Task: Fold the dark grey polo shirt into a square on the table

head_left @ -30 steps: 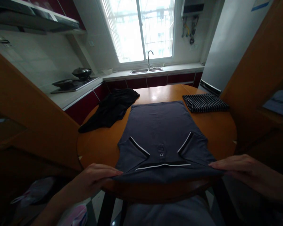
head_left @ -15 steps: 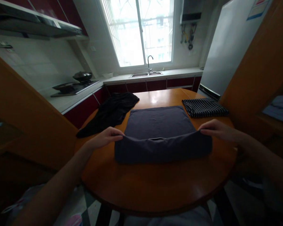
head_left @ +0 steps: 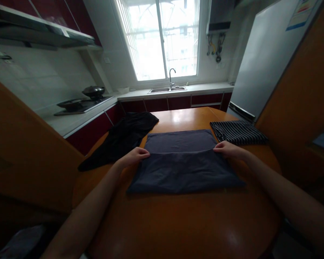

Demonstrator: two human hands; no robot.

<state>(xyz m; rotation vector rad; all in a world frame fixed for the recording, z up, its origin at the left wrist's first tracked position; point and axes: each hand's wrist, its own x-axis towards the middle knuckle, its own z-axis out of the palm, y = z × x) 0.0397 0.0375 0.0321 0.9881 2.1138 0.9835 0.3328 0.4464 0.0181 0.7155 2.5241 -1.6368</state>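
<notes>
A dark grey shirt [head_left: 182,169] lies folded on the round wooden table [head_left: 178,223], its near part laid over the far part. My left hand [head_left: 133,157] pinches the left end of the folded edge. At the right end of that same edge, my right hand [head_left: 228,149] has its fingers closed on the cloth. Both hands rest low on the shirt.
A crumpled black garment [head_left: 122,138] lies at the table's left. A folded striped garment [head_left: 239,132] sits at the right rear. Behind are a counter with a sink [head_left: 167,89], a stove with pans [head_left: 81,100], and a fridge [head_left: 261,61] on the right.
Both hands carried the shirt's near edge with the collar away from me and laid it over the far part. The collar and sleeves are now hidden inside the fold.
</notes>
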